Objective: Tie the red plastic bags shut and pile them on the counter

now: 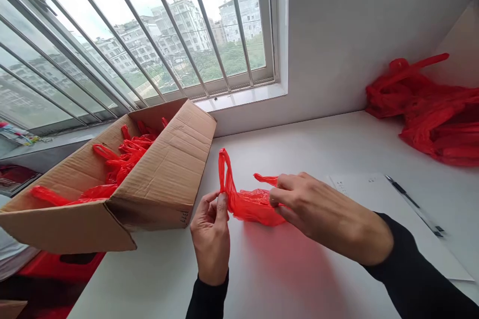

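Observation:
A red plastic bag (254, 208) stretches between my two hands above the white table. My left hand (212, 229) pinches it below one handle loop, which stands upright over the thumb. On the other side my right hand (299, 199) has its fingers closed on the bag near the second handle, whose tip sticks out to the left. The bag is gathered into a narrow strip, and a red tint shows on the tabletop beneath it. The right fingertips are partly hidden.
To the left stands an open cardboard box (164, 159) with several crumpled red bags (127, 154). More red bags (430, 109) lie heaped at the right. A paper sheet (359, 189) and a pen (407, 197) lie beyond my right arm. Behind the table is a barred window (209, 35).

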Available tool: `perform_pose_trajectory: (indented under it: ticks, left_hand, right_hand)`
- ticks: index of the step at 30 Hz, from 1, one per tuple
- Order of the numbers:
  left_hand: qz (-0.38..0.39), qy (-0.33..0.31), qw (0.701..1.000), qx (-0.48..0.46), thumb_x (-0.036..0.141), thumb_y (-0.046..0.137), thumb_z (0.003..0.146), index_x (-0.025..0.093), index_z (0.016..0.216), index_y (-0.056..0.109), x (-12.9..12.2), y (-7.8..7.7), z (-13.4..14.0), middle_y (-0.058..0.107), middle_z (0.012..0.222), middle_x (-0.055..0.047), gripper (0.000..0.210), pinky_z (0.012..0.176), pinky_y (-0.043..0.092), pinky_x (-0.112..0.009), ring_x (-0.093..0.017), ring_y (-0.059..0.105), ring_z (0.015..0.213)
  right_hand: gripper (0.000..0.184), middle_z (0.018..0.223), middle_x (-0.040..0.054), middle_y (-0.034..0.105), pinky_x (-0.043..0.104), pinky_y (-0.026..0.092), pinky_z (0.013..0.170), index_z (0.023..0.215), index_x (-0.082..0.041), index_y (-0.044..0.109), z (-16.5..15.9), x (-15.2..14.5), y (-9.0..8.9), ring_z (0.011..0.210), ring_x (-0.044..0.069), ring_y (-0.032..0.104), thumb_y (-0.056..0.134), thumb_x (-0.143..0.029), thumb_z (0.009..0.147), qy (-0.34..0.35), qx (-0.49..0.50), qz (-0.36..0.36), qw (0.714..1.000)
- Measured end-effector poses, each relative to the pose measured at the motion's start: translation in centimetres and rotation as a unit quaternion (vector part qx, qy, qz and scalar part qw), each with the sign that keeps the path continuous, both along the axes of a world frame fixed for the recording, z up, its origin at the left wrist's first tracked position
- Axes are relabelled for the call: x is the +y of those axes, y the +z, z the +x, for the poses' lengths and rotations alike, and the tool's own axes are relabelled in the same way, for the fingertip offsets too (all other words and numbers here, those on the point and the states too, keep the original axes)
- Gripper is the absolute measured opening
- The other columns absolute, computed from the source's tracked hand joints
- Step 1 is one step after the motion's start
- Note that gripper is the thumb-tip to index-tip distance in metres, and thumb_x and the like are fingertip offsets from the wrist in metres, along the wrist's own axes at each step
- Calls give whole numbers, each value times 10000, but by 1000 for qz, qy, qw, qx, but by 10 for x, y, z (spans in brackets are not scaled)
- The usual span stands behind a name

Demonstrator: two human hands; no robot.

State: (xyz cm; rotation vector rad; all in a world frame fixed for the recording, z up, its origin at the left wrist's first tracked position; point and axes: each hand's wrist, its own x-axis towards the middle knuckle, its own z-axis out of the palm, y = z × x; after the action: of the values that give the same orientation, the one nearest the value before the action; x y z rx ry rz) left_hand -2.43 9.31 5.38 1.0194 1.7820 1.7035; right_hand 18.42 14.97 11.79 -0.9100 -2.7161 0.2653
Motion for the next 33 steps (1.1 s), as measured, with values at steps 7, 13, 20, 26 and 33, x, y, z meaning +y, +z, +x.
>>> perform_pose_trajectory:
  ticks: [7,13,20,26,33]
  left_hand:
    - [-2,-58,988,-140,495,651,883,232,1007,589,-4,9,23,691,936,-30,297,700,531,-285,-195,646,883]
    - [-1,-132,947,-292,417,632,902,210,1012,559,-4,6,32,690,908,-33,246,855,532,-339,-165,651,849]
    - [27,-123,971,-205,434,546,919,274,1278,472,-16,13,47,646,1090,-35,400,830,509,-331,-208,616,1014]
    - [-34,-103,994,27,446,684,854,249,1127,597,-13,11,52,651,988,-21,348,832,482,-318,-188,597,894]
    - [4,-82,972,-219,368,701,852,193,850,635,-16,6,32,650,877,-14,187,730,485,-248,-161,596,837]
  right_hand:
    - [174,650,13,594,292,242,476,825,-191,588,-6,4,-13,502,159,492,463,-80,873,-9,-153,-111,982]
    - [773,895,126,706,340,389,605,1492,-38,318,-25,20,-41,820,307,675,643,-326,854,-64,-138,-115,982]
    - [391,894,55,676,312,373,621,1267,-163,504,-27,21,-38,738,215,618,582,-209,887,-69,-26,-70,995]
    - [124,916,35,678,260,401,659,875,-182,572,-35,26,-43,805,155,601,496,-90,910,94,-5,-132,987]
    - [105,873,107,701,318,366,598,862,-138,647,-34,40,-66,817,247,642,565,-196,895,-43,-145,-107,983]
